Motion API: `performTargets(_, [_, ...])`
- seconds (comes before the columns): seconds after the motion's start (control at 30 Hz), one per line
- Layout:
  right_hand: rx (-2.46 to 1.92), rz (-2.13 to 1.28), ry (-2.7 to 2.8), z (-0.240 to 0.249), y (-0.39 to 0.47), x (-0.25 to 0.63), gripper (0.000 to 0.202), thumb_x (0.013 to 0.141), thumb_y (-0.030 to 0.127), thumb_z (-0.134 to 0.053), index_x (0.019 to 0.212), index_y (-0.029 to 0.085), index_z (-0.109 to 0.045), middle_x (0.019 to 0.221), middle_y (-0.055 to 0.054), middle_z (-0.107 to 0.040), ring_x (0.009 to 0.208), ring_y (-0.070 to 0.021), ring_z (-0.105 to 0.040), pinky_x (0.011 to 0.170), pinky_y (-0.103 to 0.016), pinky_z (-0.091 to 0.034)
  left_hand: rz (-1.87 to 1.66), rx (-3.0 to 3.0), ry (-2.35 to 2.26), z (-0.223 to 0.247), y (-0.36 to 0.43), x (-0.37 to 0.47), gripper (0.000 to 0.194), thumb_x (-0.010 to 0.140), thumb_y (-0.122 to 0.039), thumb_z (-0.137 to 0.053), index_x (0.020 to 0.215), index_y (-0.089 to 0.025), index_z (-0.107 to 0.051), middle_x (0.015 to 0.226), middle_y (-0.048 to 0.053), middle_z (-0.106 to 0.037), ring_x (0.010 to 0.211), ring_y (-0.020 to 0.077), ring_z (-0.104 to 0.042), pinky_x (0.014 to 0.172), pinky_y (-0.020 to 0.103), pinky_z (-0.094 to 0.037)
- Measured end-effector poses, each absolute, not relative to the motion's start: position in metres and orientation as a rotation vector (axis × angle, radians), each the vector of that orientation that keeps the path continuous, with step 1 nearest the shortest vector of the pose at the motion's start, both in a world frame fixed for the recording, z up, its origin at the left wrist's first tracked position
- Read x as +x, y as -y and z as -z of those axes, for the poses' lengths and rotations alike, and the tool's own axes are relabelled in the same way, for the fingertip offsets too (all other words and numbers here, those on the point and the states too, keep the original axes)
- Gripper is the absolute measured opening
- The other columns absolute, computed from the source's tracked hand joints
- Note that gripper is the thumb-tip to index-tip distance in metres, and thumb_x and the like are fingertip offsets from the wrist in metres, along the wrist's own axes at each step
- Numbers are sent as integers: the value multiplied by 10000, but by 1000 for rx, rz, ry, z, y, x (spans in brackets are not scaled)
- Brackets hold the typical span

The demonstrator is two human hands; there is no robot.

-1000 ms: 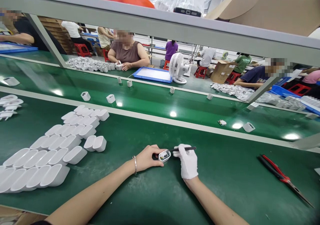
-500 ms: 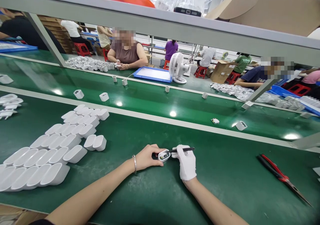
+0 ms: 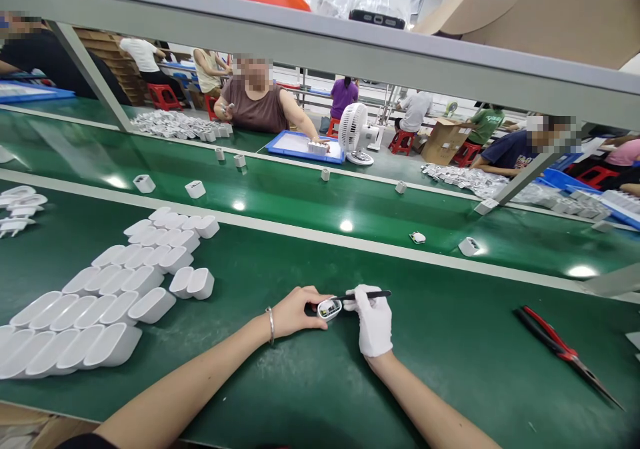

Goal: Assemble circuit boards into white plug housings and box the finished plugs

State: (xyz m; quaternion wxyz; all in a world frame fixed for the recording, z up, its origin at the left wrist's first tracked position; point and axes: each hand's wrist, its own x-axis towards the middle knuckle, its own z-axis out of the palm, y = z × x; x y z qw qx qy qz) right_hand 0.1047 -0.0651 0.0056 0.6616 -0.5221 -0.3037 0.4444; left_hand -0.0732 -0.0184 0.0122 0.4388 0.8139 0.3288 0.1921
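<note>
A small white oval plastic housing (image 3: 330, 311) with a circuit board inside is pinched between the thumb and fingers of my left hand (image 3: 294, 312). Its open end faces up toward me. My right hand (image 3: 374, 326), in a white glove, grips slim black tweezers (image 3: 377, 294) like a pen. The tip reaches to the housing's far rim; whether it touches the board I cannot make out. To the left, many more white housings (image 3: 113, 312) stand in slanted rows, with a pair (image 3: 200, 282) set slightly apart.
Red-and-black long-nose pliers (image 3: 563, 352) lie at right on the green bench. Beyond a pale rail, a green belt (image 3: 300, 202) carries spaced housings and a loose circuit board (image 3: 417, 237). A shelf beam (image 3: 320, 49) crosses above. Co-workers sit opposite, near a white fan (image 3: 354, 132).
Pieces on the belt have shifted left. Across the belt, a co-worker has reached an arm out to the blue tray. My hands stay nearly in place, still holding the housing and tweezers.
</note>
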Motion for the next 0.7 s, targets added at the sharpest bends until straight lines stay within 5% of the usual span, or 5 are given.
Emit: performTargets(0.7, [-1184, -1151, 870, -18, 51, 113, 329, 649, 426, -711, 755, 155, -556, 660, -25, -669, 451, -115, -567, 467, -239, -473, -467, 2040, -825, -10, 19, -73, 521, 683, -384, -740, 1172, -265, -607, 840, 17, -631, 824, 174, -537, 758, 256, -414])
